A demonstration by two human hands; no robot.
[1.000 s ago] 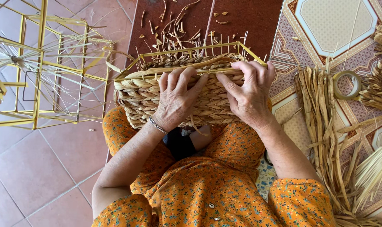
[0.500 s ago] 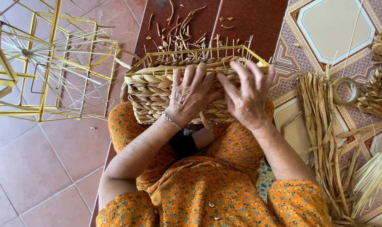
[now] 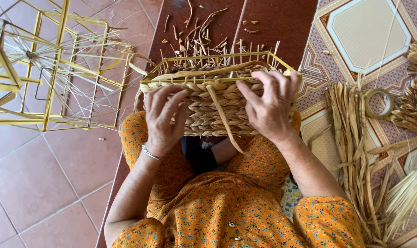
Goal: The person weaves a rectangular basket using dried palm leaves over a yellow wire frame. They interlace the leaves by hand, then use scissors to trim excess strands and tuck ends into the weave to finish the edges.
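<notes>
The floor (image 3: 43,183) is the largest thing: red-brown tiles on the left and in the middle, and patterned tiles (image 3: 364,32) on the right. On the far left stands a yellow wire frame (image 3: 57,69), empty, with thin straws across it. A person in an orange flowered dress (image 3: 227,211) sits near the camera.

On the person's knees rests a basket (image 3: 213,96). It has a yellow wire frame too, and its near side is woven with braided straw. Thin stakes stand up from its far edge. One loose strand (image 3: 223,117) hangs down over the woven side, from the rim to below the basket, between the two hands.

On the right, near the person's arm, lies a bundle of dry straw (image 3: 351,151). Just beside it, further away, is a tape roll (image 3: 377,103). Small straw scraps (image 3: 194,32) lie on the floor beyond the basket.

The left hand (image 3: 165,117) lies flat on the woven side, fingers spread and slightly bent, gripping nothing. A bracelet (image 3: 151,153) is on its wrist. The right hand (image 3: 268,105) rests on the basket's right part, fingers curled over the rim, holding it loosely.
</notes>
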